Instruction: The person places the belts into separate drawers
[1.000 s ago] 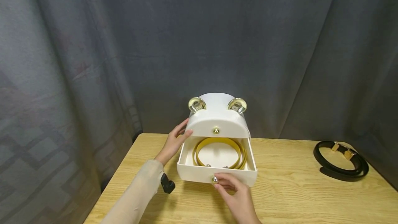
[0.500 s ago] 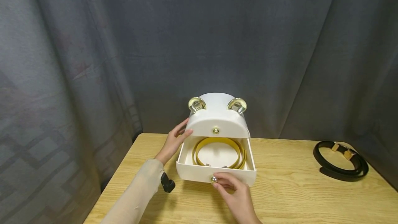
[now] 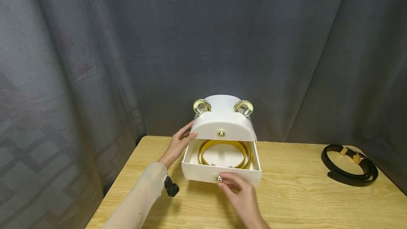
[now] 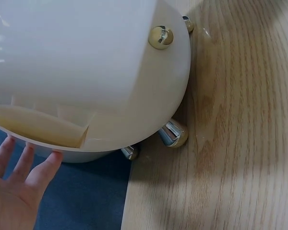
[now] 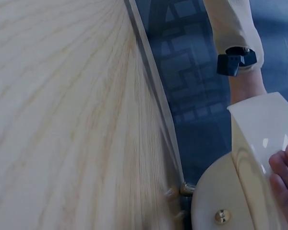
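A white storage box (image 3: 222,110) with two gold ears has its drawer (image 3: 200,172) pulled partly out. In the drawer lies a coiled yellow belt (image 3: 210,145), its small metal parts close to the front wall. My right hand (image 3: 243,200) pinches the round metal drawer knob (image 3: 219,179) between thumb and fingertips. My left hand (image 3: 178,146) rests against the box's left side, thumb at the front edge and fingers extended along the side. In the left wrist view, its fingertips (image 4: 50,160) touch the box's edge.
A coiled black belt (image 3: 349,177) with gold fittings lies at the right of the wooden table (image 3: 295,200). Shiny metal feet (image 4: 174,133) support the box. Grey curtains (image 3: 222,45) hang behind and at the left. A black device (image 3: 171,187) sits on the left wrist.
The drawer has slid slightly inward, with my right hand moving along on its knob. The yellow belt has shifted with it. My left hand keeps its place.
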Motion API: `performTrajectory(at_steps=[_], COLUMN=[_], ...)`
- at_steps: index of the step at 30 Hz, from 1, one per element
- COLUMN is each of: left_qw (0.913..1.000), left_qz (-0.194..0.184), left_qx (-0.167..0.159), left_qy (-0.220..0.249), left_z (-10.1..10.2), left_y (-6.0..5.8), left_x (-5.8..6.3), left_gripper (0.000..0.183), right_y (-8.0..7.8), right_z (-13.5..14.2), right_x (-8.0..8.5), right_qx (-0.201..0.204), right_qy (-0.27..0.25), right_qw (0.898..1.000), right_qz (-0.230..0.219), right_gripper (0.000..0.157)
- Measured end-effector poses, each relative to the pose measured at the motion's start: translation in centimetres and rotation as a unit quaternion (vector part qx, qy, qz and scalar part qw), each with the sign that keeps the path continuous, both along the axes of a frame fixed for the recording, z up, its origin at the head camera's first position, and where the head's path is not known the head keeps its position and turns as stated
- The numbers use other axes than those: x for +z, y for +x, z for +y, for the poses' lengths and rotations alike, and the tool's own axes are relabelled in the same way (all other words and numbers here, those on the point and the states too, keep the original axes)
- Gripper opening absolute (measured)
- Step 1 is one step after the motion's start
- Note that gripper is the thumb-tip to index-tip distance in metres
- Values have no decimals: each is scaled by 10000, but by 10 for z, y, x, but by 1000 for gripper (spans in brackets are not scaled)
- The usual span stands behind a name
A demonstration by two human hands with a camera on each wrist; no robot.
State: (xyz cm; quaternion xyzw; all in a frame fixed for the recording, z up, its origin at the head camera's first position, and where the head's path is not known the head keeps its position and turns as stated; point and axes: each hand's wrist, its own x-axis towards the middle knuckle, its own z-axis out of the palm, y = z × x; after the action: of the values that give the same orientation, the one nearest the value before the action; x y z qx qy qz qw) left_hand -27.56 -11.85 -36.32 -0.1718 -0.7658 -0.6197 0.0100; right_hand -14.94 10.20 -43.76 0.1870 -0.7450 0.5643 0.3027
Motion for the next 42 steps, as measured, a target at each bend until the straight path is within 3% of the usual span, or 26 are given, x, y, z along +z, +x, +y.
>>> performTrajectory(at_steps=[9, 16, 28, 35, 42], left_qw=[9998, 9994, 9991, 9990, 9991], left_qz=[-61, -125, -137, -247, -290], left_qx=[-18, 6, 38, -1, -95], left_qy=[194, 313, 400, 372, 309], left_z=[1, -1, 0, -1, 1], left_y=[0, -25, -23, -23, -6], left_x=[0, -27, -26, -25, -3], left_gripper=[58, 58, 56, 58, 59], right_y=[-8, -15, -25, -29, -36], right_z=[9, 14, 17, 18, 17], right_x=[-2, -2, -3, -2, 0], right_qx=[146, 279, 300, 300, 249], right_qy=[209, 266, 141, 29, -103], right_qw=[9994, 9988, 9988, 9995, 9996], right_qz=[232, 305, 354, 98, -74], right_gripper=[31, 30, 30, 29, 30])
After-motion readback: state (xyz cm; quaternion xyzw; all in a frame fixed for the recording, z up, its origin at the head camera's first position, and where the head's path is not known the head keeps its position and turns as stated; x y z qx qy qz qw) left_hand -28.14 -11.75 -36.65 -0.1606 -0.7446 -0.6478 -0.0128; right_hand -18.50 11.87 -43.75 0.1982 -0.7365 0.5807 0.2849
